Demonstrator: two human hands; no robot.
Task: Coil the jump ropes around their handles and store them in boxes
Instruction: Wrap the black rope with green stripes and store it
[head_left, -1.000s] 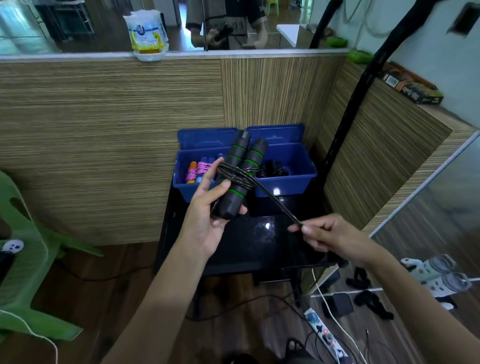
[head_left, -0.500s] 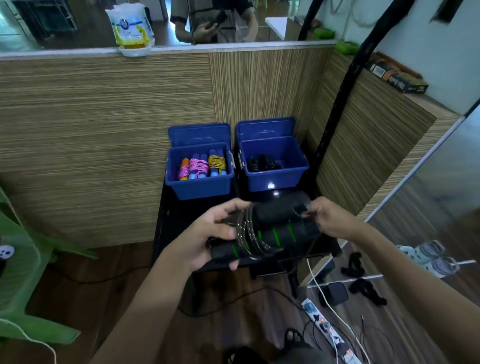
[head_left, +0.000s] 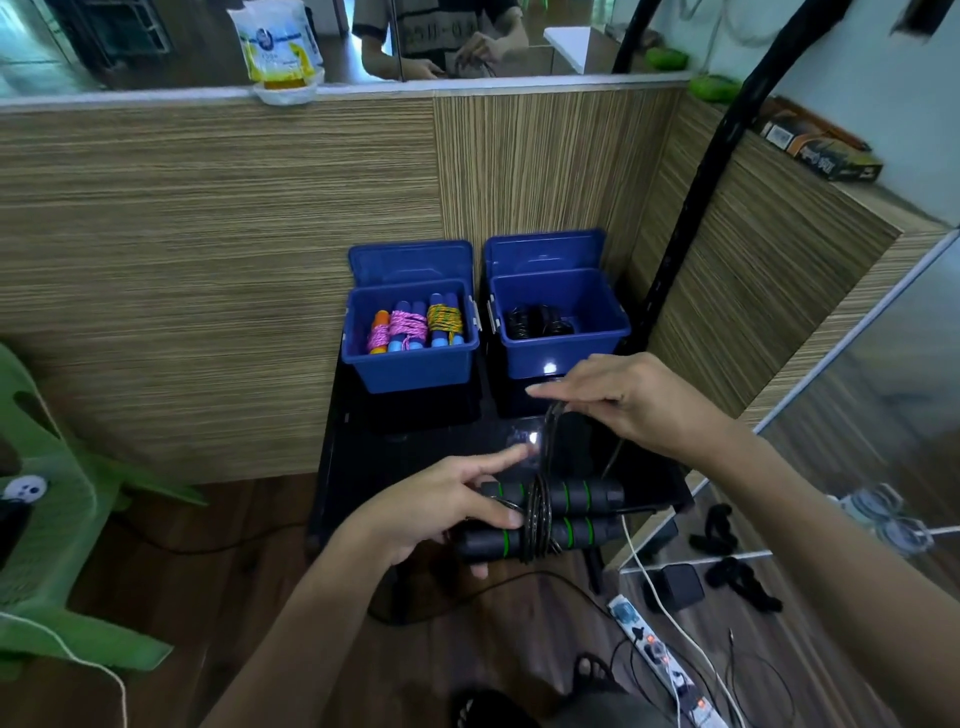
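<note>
Two black jump rope handles (head_left: 566, 514) with green rings lie side by side and level over the front of a black table (head_left: 374, 467). My left hand (head_left: 441, 512) grips their left ends, index finger stretched out. Black rope (head_left: 537, 512) is coiled round their middle. My right hand (head_left: 623, 397) pinches a loop of that rope above the handles. Behind stand two open blue boxes: the left box (head_left: 413, 364) holds coiled coloured ropes, the right box (head_left: 561, 353) holds black ropes.
Wood-grain partition walls close in the back and the right. A green plastic chair (head_left: 47, 525) stands at the left. A black pole (head_left: 691, 208) leans by the right box. On the floor at the right lie a power strip (head_left: 665, 660), cables and black items.
The handles went from upright in my left hand to lying level and lower. My right hand left the handles' right end and rose above them, drawing up a loop of rope.
</note>
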